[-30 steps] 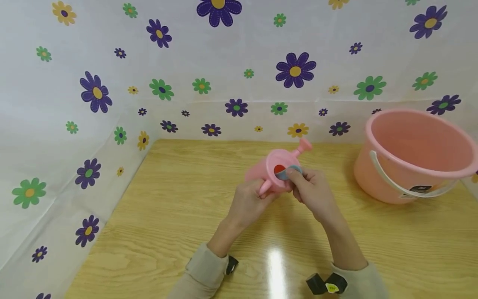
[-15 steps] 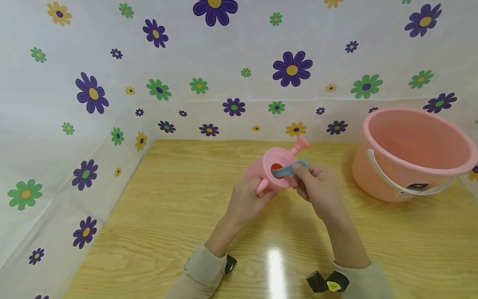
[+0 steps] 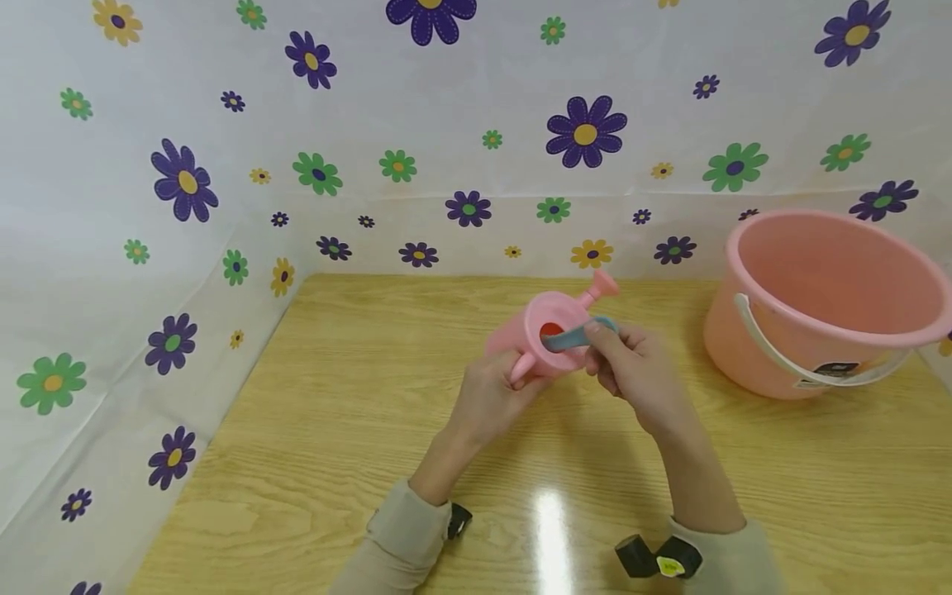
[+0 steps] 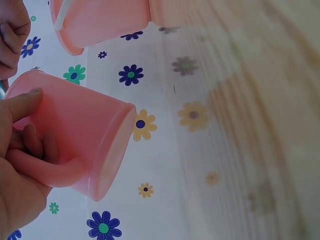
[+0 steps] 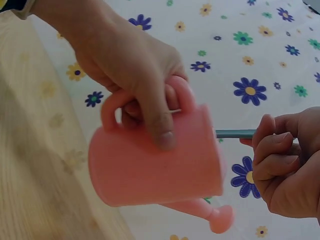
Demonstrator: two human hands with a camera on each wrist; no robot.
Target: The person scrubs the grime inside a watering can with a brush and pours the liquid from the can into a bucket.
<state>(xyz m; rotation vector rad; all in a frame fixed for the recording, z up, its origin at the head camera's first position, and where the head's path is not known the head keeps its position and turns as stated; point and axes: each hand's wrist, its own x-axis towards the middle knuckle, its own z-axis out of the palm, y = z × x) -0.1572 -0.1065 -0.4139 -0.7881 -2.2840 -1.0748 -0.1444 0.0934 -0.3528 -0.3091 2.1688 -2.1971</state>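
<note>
My left hand (image 3: 487,401) grips the handle of a small pink watering can (image 3: 509,335), its thumb lying along the can's side. The can is held tilted, mouth toward my right hand and spout to the far right. My right hand (image 3: 647,380) pinches a slim grey-blue handle-like piece (image 3: 568,339) with a rounded end. Its other end reaches into the can's mouth, where a red patch (image 3: 551,329) shows. In the right wrist view the grey-blue piece (image 5: 235,133) runs straight from the can's rim to the fingertips; I cannot tell what tool it is.
A large pink bucket (image 3: 721,339) with a white handle stands at the right on the wood-grain table (image 3: 312,463). Behind and at the left hangs a white flower-print sheet (image 3: 416,99). Black wrist devices sit at both sleeves.
More of the grey-blue piece shows outside the can's mouth than a second ago, and the right hand has shifted slightly right. The left hand still holds the watering can.
</note>
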